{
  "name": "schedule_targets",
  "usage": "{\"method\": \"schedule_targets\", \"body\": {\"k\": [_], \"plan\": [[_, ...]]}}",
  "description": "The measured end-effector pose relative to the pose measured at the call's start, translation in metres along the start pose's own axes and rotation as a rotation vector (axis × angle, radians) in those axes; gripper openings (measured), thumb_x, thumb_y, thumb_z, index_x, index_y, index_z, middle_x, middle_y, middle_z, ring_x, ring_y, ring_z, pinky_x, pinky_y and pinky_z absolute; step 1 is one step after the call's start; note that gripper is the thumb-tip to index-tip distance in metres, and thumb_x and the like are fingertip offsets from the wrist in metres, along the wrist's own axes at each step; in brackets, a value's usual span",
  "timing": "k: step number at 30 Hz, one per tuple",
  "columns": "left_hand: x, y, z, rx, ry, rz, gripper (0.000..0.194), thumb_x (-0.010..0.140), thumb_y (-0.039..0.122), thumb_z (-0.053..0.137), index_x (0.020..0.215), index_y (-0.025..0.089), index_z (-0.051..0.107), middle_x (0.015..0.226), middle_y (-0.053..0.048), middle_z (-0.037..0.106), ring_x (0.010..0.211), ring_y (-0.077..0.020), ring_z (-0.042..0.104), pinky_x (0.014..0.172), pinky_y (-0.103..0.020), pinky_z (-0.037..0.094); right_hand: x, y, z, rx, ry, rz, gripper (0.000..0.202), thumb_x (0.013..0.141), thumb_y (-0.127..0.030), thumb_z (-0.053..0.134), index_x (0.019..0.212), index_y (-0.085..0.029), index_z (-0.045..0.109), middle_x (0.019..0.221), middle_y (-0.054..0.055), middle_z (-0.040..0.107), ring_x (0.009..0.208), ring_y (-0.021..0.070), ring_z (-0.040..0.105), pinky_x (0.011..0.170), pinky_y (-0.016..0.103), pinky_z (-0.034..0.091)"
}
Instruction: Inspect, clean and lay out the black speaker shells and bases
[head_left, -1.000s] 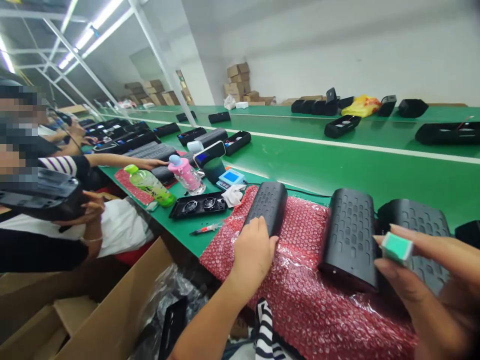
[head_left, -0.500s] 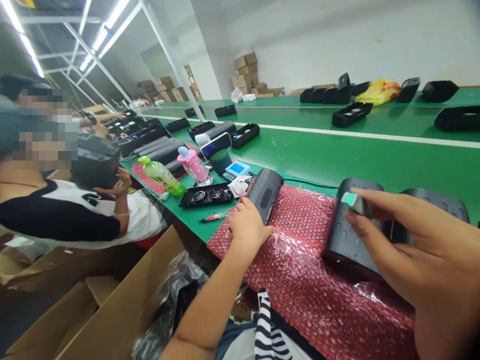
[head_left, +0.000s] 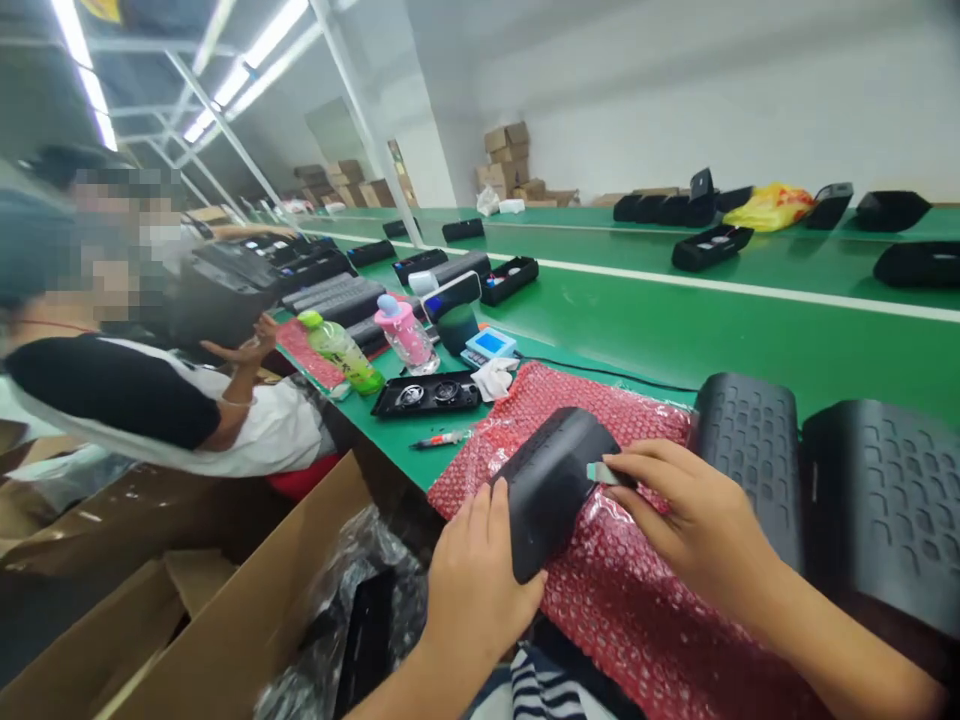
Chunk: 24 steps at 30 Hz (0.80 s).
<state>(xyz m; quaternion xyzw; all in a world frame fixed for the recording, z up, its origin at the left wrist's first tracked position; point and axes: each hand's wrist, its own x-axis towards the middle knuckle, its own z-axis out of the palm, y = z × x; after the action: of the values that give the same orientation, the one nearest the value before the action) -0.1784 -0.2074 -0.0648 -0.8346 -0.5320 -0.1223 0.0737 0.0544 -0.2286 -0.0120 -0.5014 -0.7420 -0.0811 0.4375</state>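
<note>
Head view, lower centre: left hand (head_left: 476, 590) is gripping black speaker shell (head_left: 553, 490) over red bubble wrap (head_left: 637, 600); right hand (head_left: 694, 520) is pinching small green-white block (head_left: 600, 472) against it. Shell overhanging the table edge, probably slipping off if grip loosens.

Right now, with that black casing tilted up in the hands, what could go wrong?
The black casing is propped on the red bubble wrap close to the bench edge; if the left hand slips, it might drop toward the cardboard box. The small green-tipped piece pinched by the right hand presses on the casing and could scuff it.
</note>
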Motion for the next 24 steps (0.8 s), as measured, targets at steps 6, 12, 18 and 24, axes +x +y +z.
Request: {"method": "schedule_targets", "body": {"k": [6, 12, 18, 24], "plan": [[-0.014, 0.013, 0.005, 0.114, 0.174, 0.148, 0.073, 0.08, 0.03, 0.064, 0.144, 0.002, 0.042, 0.133, -0.025, 0.063, 0.115, -0.039, 0.064, 0.094, -0.049, 0.052, -0.011, 0.0, 0.033, 0.026, -0.082, 0.079, 0.012, 0.096, -0.015, 0.057, 0.104, -0.012, 0.067, 0.091, 0.007, 0.071, 0.08, 0.0174, 0.068, 0.072, 0.03, 0.059], [-0.019, 0.015, 0.002, 0.118, 0.184, 0.168, 0.087, 0.089, 0.036, 0.056, 0.16, 0.007, 0.015, 0.133, -0.022, 0.064, 0.115, -0.0359, 0.065, 0.093, -0.045, 0.05, -0.024, 0.006, 0.052, -0.11, 0.039, 0.103, 0.015, 0.094, -0.01, 0.059, 0.106, -0.012, 0.067, 0.092, 0.009, 0.067, 0.082, 0.0187, 0.065, 0.075, 0.032, 0.058], [-0.021, 0.02, 0.004, 0.01, 0.132, 0.044, 0.079, 0.094, 0.036, 0.048, 0.162, 0.015, 0.012, 0.141, -0.019, 0.059, 0.122, -0.0352, 0.061, 0.1, -0.049, 0.047, -0.028, -0.019, 0.066, -0.015, 0.074, 0.052, 0.018, 0.093, -0.004, 0.052, 0.103, -0.011, 0.066, 0.09, 0.011, 0.067, 0.083, 0.0181, 0.064, 0.073, 0.032, 0.059], [-0.024, 0.024, 0.005, -0.041, 0.136, -0.014, 0.083, 0.094, 0.042, 0.055, 0.161, 0.015, 0.015, 0.143, -0.02, 0.057, 0.127, -0.038, 0.059, 0.101, -0.053, 0.048, -0.027, -0.019, 0.066, -0.107, 0.04, 0.007, 0.014, 0.092, -0.004, 0.055, 0.1, -0.008, 0.066, 0.087, 0.012, 0.066, 0.081, 0.0195, 0.063, 0.071, 0.032, 0.057]]}}
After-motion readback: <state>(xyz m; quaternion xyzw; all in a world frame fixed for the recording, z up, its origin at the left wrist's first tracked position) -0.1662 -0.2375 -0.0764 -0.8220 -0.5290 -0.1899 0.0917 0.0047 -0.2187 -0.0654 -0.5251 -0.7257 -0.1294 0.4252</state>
